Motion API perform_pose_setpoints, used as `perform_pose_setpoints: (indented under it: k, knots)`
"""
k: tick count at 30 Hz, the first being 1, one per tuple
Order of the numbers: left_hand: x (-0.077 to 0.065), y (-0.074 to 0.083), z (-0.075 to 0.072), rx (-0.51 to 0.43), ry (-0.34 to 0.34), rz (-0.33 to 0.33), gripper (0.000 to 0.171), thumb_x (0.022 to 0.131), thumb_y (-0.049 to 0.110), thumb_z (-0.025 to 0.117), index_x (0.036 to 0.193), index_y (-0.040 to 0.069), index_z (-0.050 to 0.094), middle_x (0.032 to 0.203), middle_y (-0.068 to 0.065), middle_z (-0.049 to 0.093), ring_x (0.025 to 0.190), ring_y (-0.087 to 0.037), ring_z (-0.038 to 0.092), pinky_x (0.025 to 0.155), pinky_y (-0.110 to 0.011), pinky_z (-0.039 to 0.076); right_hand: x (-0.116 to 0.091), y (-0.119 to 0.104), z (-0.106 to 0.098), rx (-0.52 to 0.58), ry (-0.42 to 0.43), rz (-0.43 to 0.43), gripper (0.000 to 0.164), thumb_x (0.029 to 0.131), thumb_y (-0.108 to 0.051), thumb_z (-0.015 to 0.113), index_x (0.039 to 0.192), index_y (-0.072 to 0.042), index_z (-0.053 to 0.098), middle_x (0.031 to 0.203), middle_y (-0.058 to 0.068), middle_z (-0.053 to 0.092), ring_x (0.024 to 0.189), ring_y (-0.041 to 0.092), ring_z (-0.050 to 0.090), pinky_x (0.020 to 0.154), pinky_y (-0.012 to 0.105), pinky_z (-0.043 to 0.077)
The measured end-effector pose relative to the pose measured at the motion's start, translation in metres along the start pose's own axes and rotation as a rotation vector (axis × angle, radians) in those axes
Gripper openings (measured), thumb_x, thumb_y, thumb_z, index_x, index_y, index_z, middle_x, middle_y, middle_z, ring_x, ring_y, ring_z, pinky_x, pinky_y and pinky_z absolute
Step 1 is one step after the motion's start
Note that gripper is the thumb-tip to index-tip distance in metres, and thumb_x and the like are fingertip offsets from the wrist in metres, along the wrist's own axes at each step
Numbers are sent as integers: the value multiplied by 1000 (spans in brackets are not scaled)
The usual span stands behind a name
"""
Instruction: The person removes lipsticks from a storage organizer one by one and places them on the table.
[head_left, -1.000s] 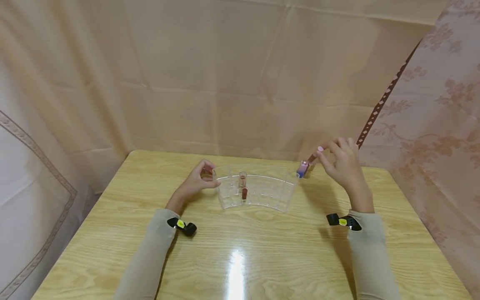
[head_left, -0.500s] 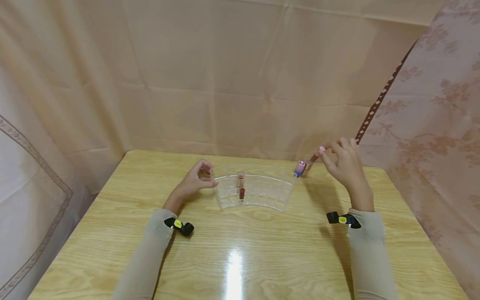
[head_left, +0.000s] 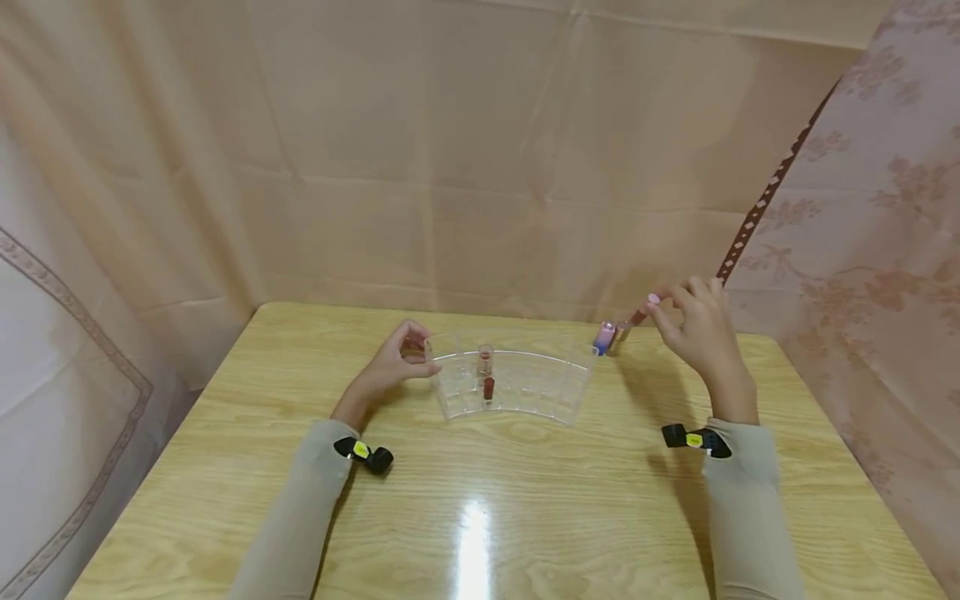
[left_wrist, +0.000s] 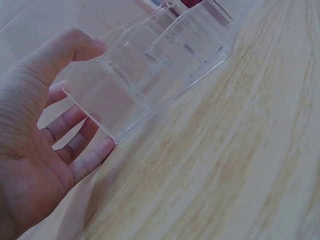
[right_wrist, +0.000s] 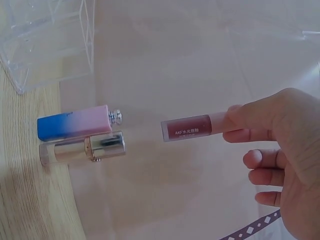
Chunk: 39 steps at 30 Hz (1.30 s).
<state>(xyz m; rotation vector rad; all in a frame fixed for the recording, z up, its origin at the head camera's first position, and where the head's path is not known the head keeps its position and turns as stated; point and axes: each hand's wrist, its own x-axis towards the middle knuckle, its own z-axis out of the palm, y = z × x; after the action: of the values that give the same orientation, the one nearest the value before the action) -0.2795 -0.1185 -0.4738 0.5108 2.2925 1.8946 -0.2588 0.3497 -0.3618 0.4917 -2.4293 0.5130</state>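
Observation:
My left hand [head_left: 392, 357] holds the left end of a clear, curved lipstick organizer [head_left: 536, 387], its thumb over the end panel [left_wrist: 95, 95] and the other fingers along the far side. Two reddish lip tubes [head_left: 488, 389] stand in the organizer, one behind the other, left of its middle. Between thumb and forefinger, my right hand [head_left: 701, 333] pinches the pink cap of a lip gloss tube [right_wrist: 186, 128]. The frosted, dark-red body of this tube tilts down to the left, in the air above the back of the table.
Just beyond the organizer's right end stand a pink-and-blue lipstick [head_left: 603, 338] and, close beside it, a gold-capped lipstick [right_wrist: 85, 149]. A beige curtain [head_left: 480, 183] hangs along the back edge of the wooden table [head_left: 420, 500].
My right hand has shifted a little to the right with the lip gloss, farther from the two standing lipsticks. The left hand keeps its hold on the organizer.

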Motion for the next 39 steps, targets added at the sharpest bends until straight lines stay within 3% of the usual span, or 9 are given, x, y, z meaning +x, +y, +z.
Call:
perform_pose_setpoints:
  k: [7, 18, 31, 39]
  knots:
    - [0, -3, -1, 16, -12, 1, 59, 82, -1, 81, 128, -5, 45, 121, -20, 50, 107, -30, 58, 99, -36, 52, -1, 4, 1, 0, -23, 39, 25, 92, -16, 74, 107, 4, 70, 99, 21, 58, 90, 37, 40, 82, 50, 26]
    - [-3, 2, -4, 14, -6, -10, 60, 83, -3, 79, 130, -9, 42, 124, -25, 49, 115, -43, 56, 107, -53, 46, 1, -1, 5, 8, -58, 61, 24, 96, -19, 70, 106, 2, 70, 99, 22, 58, 93, 37, 41, 81, 49, 28]
    - [-4, 5, -5, 30, -5, -8, 58, 82, -3, 80, 128, -6, 44, 127, -26, 50, 108, -33, 59, 95, -30, 53, -1, 2, 8, -15, -81, 55, 23, 95, -18, 71, 106, 2, 70, 96, 19, 57, 88, 34, 40, 77, 44, 26]
    - [-3, 2, -4, 22, -2, 13, 59, 81, -5, 80, 128, -7, 44, 123, -25, 50, 107, -35, 59, 98, -36, 53, -1, 6, 10, -56, -73, 31, 21, 94, -16, 72, 105, 2, 71, 97, 21, 58, 88, 37, 39, 78, 46, 26]
